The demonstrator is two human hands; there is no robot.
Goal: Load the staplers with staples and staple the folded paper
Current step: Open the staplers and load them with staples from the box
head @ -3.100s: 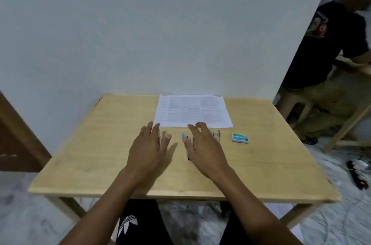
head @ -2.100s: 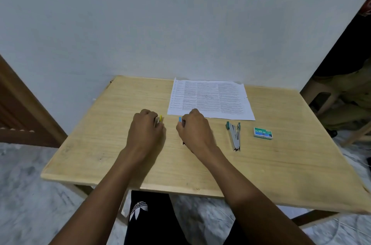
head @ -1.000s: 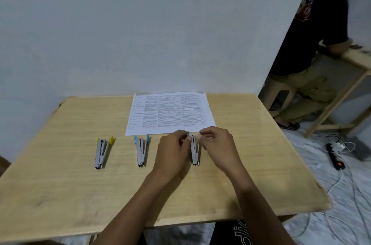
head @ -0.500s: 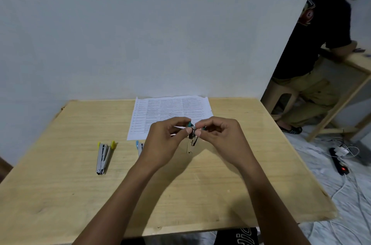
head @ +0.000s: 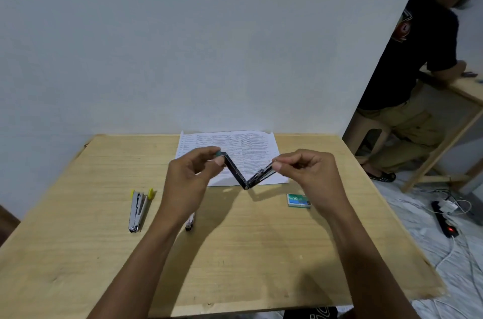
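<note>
Open stapler (head: 236, 171): dark metal with a teal tip, swung wide into a V, hinge lowest, held above the tabletop (head: 261, 253) in front of the paper; the left grip (head: 190, 182) pinches the teal end and the right grip (head: 311, 175) pinches the other arm's end.
Yellow-tipped stapler (head: 138, 210): silver, slightly parted, lying flat at the left.
Third stapler (head: 190, 222): only its near end shows beneath the left forearm.
Staple box (head: 298, 200): small, green, flat, right of the hinge.
Paper (head: 251, 146): white printed sheet, flat at the far edge.

Stapler (head: 247, 175) splayed in a V — left hand (head: 192, 182), right hand (head: 311, 175) pinching its ends.
</note>
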